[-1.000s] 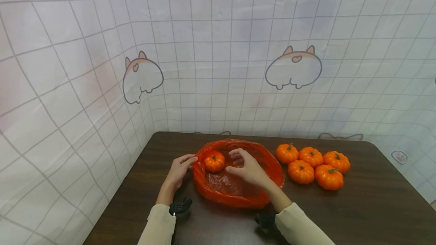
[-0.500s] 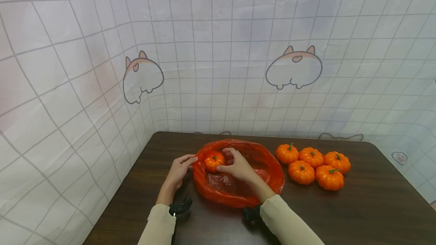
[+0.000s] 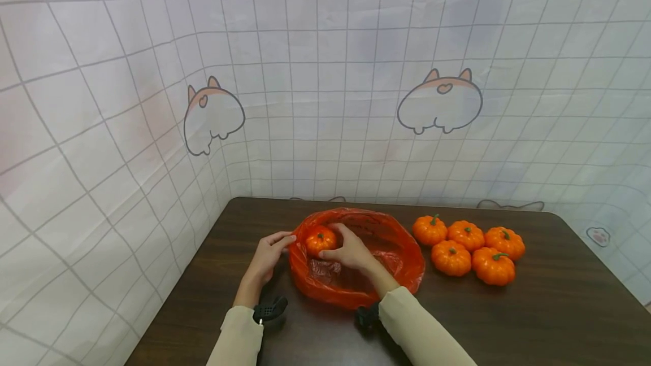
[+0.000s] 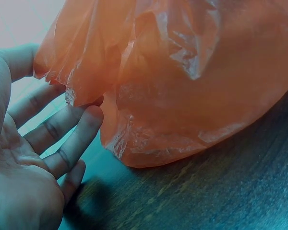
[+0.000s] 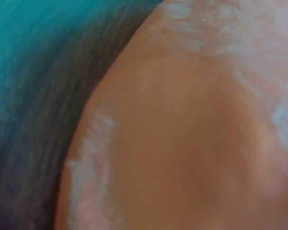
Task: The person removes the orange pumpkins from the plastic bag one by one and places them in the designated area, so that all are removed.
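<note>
An orange-red plastic bag (image 3: pixel 351 300) lies spread on the table with its mouth facing up. My left hand (image 3: pixel 267 256) pinches the left part of its rim; in the left wrist view, thumb and fingers meet the thin bag (image 4: pixel 182 110) edge. Inside the bag, toward its left side, sits a small orange pumpkin (image 3: pixel 319 240) with a short green stem. My right hand (image 3: pixel 353 252) reaches in over the bag's near rim and grips the pumpkin from the right, thumb on the near side. The right wrist view holds only blurred bag (image 5: pixel 173 134), with that hand out of sight.
Several more small pumpkins (image 3: pixel 451 257) stand grouped on the dark wooden table (image 3: pixel 559 298) right of the bag. A white grid-patterned sheet (image 3: pixel 330 100) hangs behind and to the left. Dark devices (image 3: pixel 270 309) sit at both wrists.
My right hand has moved left inside the bag, from beside the pumpkin to around it. The left hand stays on the rim, and the pumpkin has barely moved.
</note>
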`<state>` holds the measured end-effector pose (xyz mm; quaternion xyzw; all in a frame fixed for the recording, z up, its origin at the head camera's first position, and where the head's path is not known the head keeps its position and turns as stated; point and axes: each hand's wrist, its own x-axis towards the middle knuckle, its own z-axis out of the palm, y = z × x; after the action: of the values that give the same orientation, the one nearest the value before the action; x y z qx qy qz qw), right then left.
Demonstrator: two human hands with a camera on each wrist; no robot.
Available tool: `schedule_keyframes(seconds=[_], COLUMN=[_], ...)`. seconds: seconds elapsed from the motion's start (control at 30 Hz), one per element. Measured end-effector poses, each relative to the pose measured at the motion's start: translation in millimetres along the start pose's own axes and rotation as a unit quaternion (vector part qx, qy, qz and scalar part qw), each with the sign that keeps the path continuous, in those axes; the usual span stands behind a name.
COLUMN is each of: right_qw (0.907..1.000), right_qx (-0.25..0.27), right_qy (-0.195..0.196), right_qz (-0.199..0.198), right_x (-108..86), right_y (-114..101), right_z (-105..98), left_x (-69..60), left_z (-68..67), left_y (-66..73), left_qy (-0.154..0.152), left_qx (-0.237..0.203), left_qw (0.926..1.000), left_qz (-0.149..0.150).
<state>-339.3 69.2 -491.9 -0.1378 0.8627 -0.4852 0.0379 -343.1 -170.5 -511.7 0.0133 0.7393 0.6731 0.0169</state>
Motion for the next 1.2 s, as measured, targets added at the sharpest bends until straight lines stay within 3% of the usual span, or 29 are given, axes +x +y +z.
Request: schedule_keyframes(seconds=[0.6,0.93,1.2], right_qw=[0.9993,0.9997,0.9998], right_qx=[0.000,-0.024,-0.016], right_qy=[0.036,0.004,0.003], right_qz=[0.010,0.004,-0.011], right_x=[-1.8,-21.9,-44.1], right_y=[2,-3,-5], right_z=[1,-16,-36], left_x=[-0.3,-1.6,-1.0], left_z=[0.0,0.6,1.3], left_y=[3.3,2.1,1.8], left_qy=[-0.006,-0.001,-0.002], left_qx=[-0.002,-0.003,-0.004], left_qw=[1.0000,1.0000,1.0000], left_qz=[-0.005,-0.005,-0.005])
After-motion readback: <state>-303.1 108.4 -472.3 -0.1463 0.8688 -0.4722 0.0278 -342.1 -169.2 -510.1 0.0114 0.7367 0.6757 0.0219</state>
